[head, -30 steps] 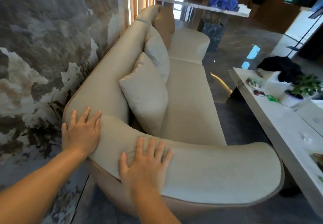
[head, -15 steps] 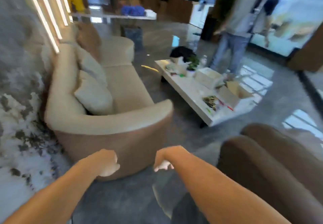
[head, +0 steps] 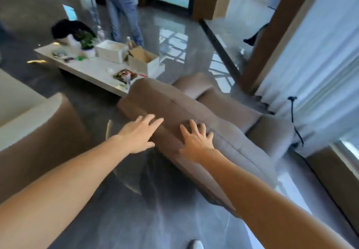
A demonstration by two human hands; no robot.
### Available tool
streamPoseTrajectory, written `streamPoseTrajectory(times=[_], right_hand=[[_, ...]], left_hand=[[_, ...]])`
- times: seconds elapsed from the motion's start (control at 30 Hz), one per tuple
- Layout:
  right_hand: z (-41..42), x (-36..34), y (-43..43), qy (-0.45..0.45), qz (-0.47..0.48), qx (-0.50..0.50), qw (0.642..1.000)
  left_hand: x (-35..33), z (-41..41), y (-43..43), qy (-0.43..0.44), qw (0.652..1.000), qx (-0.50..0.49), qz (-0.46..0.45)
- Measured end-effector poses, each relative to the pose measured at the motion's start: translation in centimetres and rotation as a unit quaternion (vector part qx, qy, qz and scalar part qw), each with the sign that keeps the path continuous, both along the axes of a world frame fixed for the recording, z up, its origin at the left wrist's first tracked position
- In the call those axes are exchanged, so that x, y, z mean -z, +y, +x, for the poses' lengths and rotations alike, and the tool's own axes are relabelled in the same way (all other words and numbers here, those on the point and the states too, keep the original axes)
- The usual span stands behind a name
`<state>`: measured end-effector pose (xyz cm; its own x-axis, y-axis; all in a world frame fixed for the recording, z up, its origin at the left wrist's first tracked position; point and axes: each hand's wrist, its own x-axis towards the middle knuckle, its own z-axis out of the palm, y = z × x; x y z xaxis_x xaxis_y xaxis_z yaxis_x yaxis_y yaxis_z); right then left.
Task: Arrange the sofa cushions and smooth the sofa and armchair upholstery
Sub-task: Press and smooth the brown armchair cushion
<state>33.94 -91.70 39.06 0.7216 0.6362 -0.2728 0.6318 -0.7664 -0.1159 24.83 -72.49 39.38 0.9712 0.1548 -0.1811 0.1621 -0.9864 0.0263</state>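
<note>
A brown armchair (head: 229, 132) stands in the middle of the view, its padded back towards me. My right hand (head: 196, 140) lies flat on the top of that back with the fingers spread. My left hand (head: 138, 132) is open at the near left edge of the back, fingertips reaching the fabric. Neither hand holds anything. The end of the beige sofa (head: 35, 124) shows at the left edge; its cushions are out of view.
A white coffee table (head: 91, 70) with boxes, a potted plant and small items stands beyond the armchair. A person (head: 122, 10) stands behind it. White curtains (head: 314, 58) and a wooden post (head: 272, 33) are to the right. Glossy grey floor lies below.
I turned from the beige sofa to the right. My hands left the sofa arm, curled while swinging over, and now rest open on the brown armchair's back.
</note>
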Motion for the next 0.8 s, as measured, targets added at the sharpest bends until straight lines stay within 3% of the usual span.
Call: streamPoseTrajectory(times=[0.27,0.5,0.67,0.8], right_hand=[[6.6,6.0,-6.4,0.023,0.104,0.077,0.991],[7.1,6.5,-6.1,0.026,0.153,0.086,0.984],[6.9,6.2,-8.3,-0.001,0.162,0.081,0.983],[7.0,5.9,-11.1,-0.004,0.162,0.065,0.985]], left_hand=[[0.5,11.7,-3.5,0.04,0.994,0.081,0.054],[1.5,14.6,-2.3,0.056,0.98,0.17,0.09],[1.7,14.1,-2.9,0.037,0.984,0.172,0.029],[1.8,13.5,-5.6,0.028,0.987,0.156,0.041]])
